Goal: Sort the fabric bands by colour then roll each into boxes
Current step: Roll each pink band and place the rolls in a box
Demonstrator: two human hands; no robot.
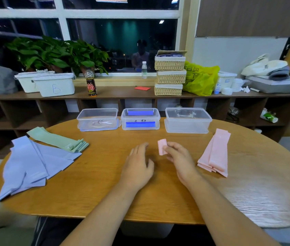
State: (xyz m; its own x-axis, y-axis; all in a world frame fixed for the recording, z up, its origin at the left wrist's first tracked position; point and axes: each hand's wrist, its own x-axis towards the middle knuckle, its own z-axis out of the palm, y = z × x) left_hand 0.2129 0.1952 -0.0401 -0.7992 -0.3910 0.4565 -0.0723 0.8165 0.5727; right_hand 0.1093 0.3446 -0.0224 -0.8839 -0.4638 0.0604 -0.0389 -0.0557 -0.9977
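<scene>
My right hand pinches a small rolled pink band just above the middle of the oval wooden table. My left hand rests open beside it, holding nothing. A stack of flat pink bands lies to the right. Lavender bands fan out at the left, with green bands behind them. Three clear plastic boxes stand along the far edge: the left box, the middle box with blue clips, and the right box.
Behind the table runs a low wooden shelf carrying white bins, a dark bottle, wicker baskets and a yellow-green bag. Potted plants stand by the window.
</scene>
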